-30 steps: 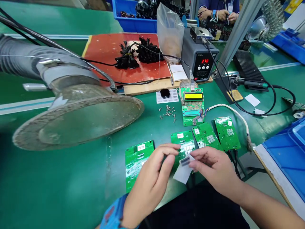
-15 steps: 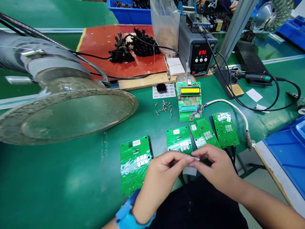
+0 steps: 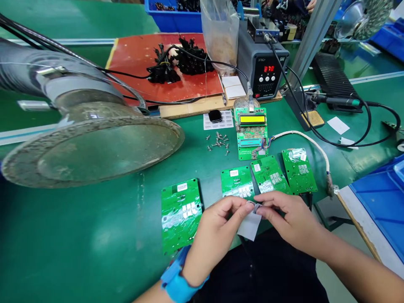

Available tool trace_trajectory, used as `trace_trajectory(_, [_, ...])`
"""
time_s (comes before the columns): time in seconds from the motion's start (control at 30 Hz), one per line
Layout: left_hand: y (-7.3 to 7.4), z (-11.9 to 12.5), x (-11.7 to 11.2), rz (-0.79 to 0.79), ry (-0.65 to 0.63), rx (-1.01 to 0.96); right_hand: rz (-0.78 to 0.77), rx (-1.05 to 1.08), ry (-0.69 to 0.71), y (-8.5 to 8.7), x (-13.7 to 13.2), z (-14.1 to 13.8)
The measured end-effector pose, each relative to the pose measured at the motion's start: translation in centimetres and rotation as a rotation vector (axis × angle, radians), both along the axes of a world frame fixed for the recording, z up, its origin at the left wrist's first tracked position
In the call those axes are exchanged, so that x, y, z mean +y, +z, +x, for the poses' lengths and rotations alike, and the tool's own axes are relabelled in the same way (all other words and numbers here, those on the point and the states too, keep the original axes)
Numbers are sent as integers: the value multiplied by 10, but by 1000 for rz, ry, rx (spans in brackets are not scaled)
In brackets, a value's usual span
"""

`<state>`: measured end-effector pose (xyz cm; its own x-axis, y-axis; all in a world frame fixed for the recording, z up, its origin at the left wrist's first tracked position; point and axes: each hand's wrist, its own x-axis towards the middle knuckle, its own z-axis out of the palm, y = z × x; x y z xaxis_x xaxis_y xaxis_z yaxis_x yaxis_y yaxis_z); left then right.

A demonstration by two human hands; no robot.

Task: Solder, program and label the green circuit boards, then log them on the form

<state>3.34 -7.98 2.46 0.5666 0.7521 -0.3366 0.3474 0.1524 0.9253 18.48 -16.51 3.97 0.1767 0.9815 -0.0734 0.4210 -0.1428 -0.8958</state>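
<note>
My left hand point(image 3: 217, 229), with a blue band at the wrist, is closed in a pinch at the top of a white slip of paper point(image 3: 249, 228). Opposite it, my right hand point(image 3: 288, 216) pinches a small curled greyish-white piece point(image 3: 257, 208) at the same spot; whether the piece is joined to the slip I cannot tell. Just beyond my fingers lie three green circuit boards: a left one point(image 3: 237, 180), a middle one point(image 3: 269, 174) and a right one point(image 3: 298, 168). Another green circuit board point(image 3: 179, 219) lies beside my left wrist, its lower right corner partly covered.
A board with a lit yellow display point(image 3: 251, 119) stands past the boards, near loose screws point(image 3: 219, 141) and a black square part point(image 3: 215, 116) on a label sheet. Behind are a soldering station point(image 3: 265, 63) and iron point(image 3: 341, 102). A fume hood point(image 3: 104, 151) overhangs the left.
The white slip shows more fully below my fingers, hanging at a slant. The small piece between my fingertips has gone from flat to curled. The whole view has shifted slightly.
</note>
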Motion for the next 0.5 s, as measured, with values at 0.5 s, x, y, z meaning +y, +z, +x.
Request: trace_trajectory(0.5, [6, 8, -7, 214, -229, 82, 100, -340, 5, 4, 45, 53])
